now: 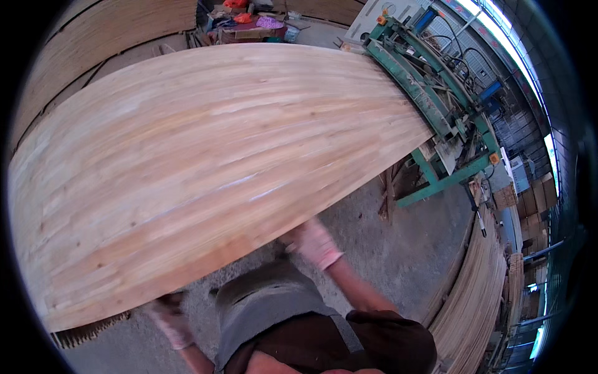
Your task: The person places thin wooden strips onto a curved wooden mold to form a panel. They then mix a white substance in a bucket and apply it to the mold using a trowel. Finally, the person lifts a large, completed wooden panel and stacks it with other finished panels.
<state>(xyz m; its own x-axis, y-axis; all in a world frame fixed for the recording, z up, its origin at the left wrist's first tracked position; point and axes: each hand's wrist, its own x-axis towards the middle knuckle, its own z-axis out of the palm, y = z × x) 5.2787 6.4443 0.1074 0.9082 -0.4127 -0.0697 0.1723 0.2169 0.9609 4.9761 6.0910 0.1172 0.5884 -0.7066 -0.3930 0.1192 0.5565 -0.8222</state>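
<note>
A wide wooden panel point(205, 143), made of many pale strips joined side by side, fills most of the view. Both my hands wear whitish-pink gloves and are at the panel's near edge. My right hand point(314, 243) is closed at that edge in front of my body, with its fingertips partly hidden and blurred. Farther left, my left hand point(169, 321) is closed at the same edge near the panel's left end, also smeared by motion. The panel's far right end reaches into a green machine frame point(430, 93).
Blue cylinders point(490, 90) and hoses sit on the machine. Long wood strips point(476, 287) are piled at the right, with stacked brown blocks point(539, 199) beyond. A large timber stack point(124, 28) stands far left. Colourful cloths point(243, 19) lie at the back. Concrete floor point(398, 249) shows below.
</note>
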